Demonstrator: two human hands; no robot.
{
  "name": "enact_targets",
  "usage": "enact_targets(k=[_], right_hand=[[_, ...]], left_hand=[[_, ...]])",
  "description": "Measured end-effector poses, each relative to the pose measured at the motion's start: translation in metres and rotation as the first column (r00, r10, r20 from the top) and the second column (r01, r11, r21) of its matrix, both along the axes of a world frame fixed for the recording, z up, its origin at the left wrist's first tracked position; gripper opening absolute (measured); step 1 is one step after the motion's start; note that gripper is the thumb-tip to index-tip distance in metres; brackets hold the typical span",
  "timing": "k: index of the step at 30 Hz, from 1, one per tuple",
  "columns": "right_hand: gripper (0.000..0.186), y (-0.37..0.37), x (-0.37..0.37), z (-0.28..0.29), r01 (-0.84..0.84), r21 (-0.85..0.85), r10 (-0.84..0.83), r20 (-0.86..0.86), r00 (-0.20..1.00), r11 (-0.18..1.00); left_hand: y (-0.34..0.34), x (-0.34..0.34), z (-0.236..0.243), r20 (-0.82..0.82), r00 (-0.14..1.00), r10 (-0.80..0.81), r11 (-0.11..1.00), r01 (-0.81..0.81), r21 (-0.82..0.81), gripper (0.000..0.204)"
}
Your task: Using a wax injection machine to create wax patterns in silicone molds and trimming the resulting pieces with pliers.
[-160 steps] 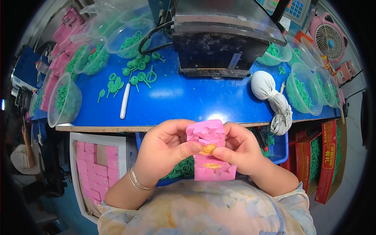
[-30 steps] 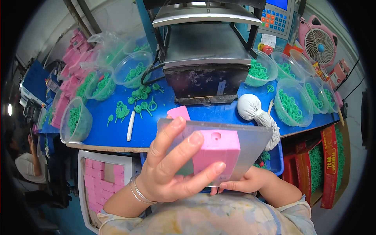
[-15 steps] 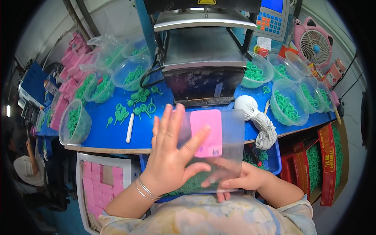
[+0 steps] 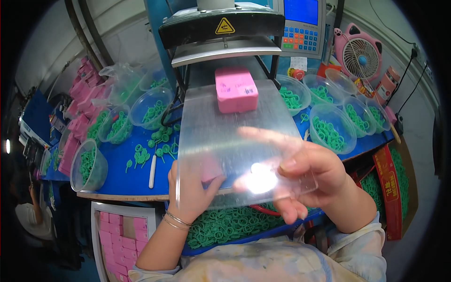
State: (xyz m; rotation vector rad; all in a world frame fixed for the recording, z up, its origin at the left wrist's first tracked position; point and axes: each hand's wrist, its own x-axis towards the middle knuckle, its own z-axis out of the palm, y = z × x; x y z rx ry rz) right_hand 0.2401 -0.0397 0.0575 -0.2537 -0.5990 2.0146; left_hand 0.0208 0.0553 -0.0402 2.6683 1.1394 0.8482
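My right hand [image 4: 312, 171] grips the near right part of a clear plate [image 4: 209, 124], index finger extended and glare over some fingers. A pink block [image 4: 236, 94] lies on the plate's far end, level with the black press [image 4: 221, 37] with its metal platens. My left hand [image 4: 190, 190], with two bangles at the wrist, is behind the plate's near left part, closed round another pink piece [image 4: 210, 170], seen blurred through the plastic. A white-handled tool [image 4: 152, 171] and loose green pieces [image 4: 141, 157] lie on the blue table [image 4: 122, 178] to the left.
Bowls of green pieces [image 4: 329, 134] flank the press, with pink blocks [image 4: 75, 129] piled left. Below are a tray of green pieces [image 4: 225, 228], a frame of pink blocks [image 4: 117, 242] and red cartons [image 4: 390, 197]. Right rear: pink fan [image 4: 357, 56], keypad panel [image 4: 300, 37]. A co-worker [image 4: 30, 211] is at left.
The plate and pink block have moved forward to the press, the block now uncovered on top. My left hand has dropped behind the plate; my right hand has risen with it.
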Motion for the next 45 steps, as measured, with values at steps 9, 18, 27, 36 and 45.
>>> enact_targets(k=[9,18,27,36,45], right_hand=[[0.044,0.041,-0.011,-0.003,0.591,0.247,-0.631,0.451,0.632,0.768],[0.042,0.063,-0.007,-0.016,0.572,0.324,-0.649,0.51,0.565,0.753],[0.04,0.064,-0.014,-0.014,0.6,0.308,-0.661,0.51,0.551,0.738],[0.041,0.065,-0.008,-0.013,0.579,0.294,-0.636,0.518,0.571,0.76],[0.038,0.07,-0.016,-0.007,0.628,0.284,-0.659,0.552,0.511,0.724]], left_hand=[[-0.005,0.002,0.007,-0.033,0.999,0.031,0.998,-0.029,0.063,0.068],[-0.007,0.004,0.006,-0.056,0.998,0.04,0.998,-0.038,0.041,0.071],[-0.008,0.003,0.005,-0.089,0.995,0.04,0.999,-0.037,0.04,0.072],[-0.001,0.003,0.005,-0.093,0.996,0.017,0.994,-0.007,0.106,0.08],[-0.009,0.001,0.005,-0.119,0.993,0.022,0.999,-0.018,0.034,0.082]])
